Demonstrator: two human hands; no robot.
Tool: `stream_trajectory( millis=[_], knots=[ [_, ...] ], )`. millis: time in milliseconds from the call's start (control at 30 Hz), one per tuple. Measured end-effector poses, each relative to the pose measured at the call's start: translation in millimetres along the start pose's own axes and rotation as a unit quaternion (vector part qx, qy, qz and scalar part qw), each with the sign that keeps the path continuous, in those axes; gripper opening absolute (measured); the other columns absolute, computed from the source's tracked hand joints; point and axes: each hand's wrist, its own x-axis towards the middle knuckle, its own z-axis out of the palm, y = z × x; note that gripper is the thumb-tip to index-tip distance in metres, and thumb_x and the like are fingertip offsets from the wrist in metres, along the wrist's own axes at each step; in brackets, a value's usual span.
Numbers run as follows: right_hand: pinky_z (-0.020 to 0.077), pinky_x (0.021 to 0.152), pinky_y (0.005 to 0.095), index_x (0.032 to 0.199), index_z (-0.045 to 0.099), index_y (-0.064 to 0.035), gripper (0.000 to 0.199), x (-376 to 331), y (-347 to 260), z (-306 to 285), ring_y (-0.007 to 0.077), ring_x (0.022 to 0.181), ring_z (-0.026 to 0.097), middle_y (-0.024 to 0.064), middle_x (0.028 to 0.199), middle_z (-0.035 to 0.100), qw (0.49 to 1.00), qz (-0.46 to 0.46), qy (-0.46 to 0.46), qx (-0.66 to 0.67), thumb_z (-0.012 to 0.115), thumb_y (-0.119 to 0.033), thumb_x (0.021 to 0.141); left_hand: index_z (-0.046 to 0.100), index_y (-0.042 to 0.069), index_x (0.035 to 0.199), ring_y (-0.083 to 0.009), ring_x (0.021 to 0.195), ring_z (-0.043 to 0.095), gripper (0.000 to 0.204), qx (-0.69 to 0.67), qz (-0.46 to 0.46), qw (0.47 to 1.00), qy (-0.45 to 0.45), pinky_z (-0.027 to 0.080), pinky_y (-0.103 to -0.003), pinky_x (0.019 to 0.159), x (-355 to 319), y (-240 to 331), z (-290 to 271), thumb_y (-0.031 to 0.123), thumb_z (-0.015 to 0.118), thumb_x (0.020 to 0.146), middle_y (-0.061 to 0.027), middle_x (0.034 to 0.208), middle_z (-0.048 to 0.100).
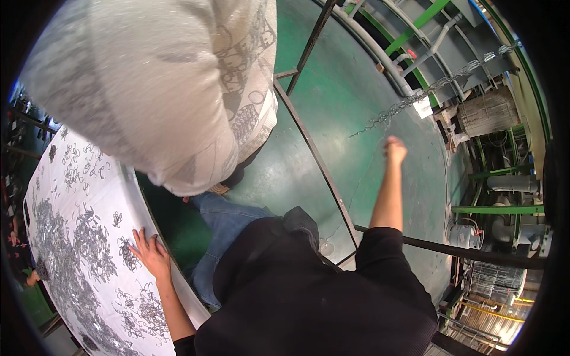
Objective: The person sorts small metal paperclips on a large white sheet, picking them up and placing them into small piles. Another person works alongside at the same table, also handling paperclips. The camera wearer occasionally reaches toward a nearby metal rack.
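Two bare hands of yours, well apart. Left hand [153, 256]: fingers spread over white table [133, 202], fingertips at small dark wire clump [126, 255]; cannot tell if pinching any. Right hand [394, 149]: raised above green floor [356, 95], fingers curled, chain [411, 104] just beside in view; cannot tell if gripping anything. More looped wire pieces [145, 314] on table near your left forearm; grey metal bits [92, 243] spread farther left. Co-worker in pale patterned top [172, 89] stands beside table, ahead of you.
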Motion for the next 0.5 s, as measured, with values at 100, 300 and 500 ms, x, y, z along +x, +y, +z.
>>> stream_trajectory(
  millis=[100, 300, 500],
  knots=[
    [0.0474, 0.054, 0.0287, 0.115, 0.064, -0.0089, 0.037, -41.2, 56.6, 52.7, 0.0146, 0.076, 0.062, 0.0049, 0.095, 0.065, 0.988, 0.143, -0.052, 0.025, 0.074, -0.013, 0.079, 0.065, 0.004, 0.096, -0.0340, 0.140, 0.030, 0.020, 0.007, -0.002, 1.000, -0.012, 0.014, -0.060, 0.114, 0.9, 1.4, -1.2, -0.003, 0.055, 0.079, -0.0144, 0.140, 0.046],
    [0.0441, 0.087, 0.0427, 0.136, 0.052, -0.0209, 0.061, -39.5, 64.3, 102.3, 0.0219, 0.116, 0.054, 0.0100, 0.144, 0.041, 0.974, 0.185, -0.090, 0.090, 0.077, -0.020, 0.080, 0.065, 0.002, 0.096, -0.0357, 0.128, 0.044, 0.019, 0.044, 0.005, 0.999, -0.006, 0.018, -0.059, 0.113, -0.2, 2.5, -1.0, 0.000, 0.058, 0.079, -0.0167, 0.132, 0.052],
    [0.0435, 0.087, 0.0428, 0.124, 0.061, -0.0144, 0.045, -18.9, 80.7, 138.7, 0.0188, 0.113, 0.056, 0.0095, 0.117, 0.064, 0.973, 0.152, -0.030, 0.170, 0.077, -0.021, 0.081, 0.064, 0.003, 0.101, -0.0357, 0.136, 0.036, 0.024, 0.050, -0.028, 0.998, -0.037, 0.015, -0.058, 0.114, -3.9, -2.0, 6.1, -0.001, 0.059, 0.078, -0.0171, 0.136, 0.048]
  ],
)
